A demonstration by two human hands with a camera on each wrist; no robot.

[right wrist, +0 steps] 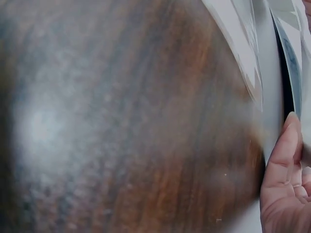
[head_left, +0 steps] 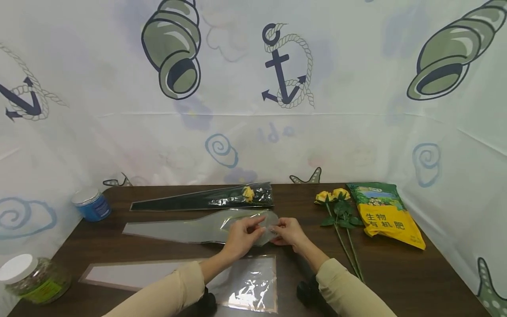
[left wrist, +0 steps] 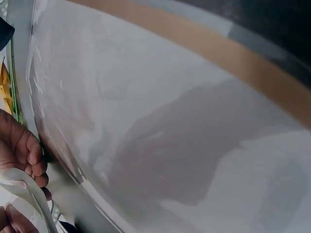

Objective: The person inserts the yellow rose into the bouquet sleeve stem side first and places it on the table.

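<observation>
A translucent grey, tapered flower sleeve lies across the middle of the table, its wide end to the right. At that wide end my left hand pinches the film between thumb and fingers. Facing it from the right, my right hand pinches the rim. The rim bulges apart between the hands; in the left wrist view the curved film edge shows beside the fingers. Behind lies a dark green sleeve with a yellow flower in it. Nearer me is a flat clear-fronted sleeve with a tan border.
Two yellow roses with long green stems lie to the right, beside a green and yellow fertilizer bag. At the left edge stand a blue jar and a white-lidded clear jar. Patterned white cloth hangs behind the brown table.
</observation>
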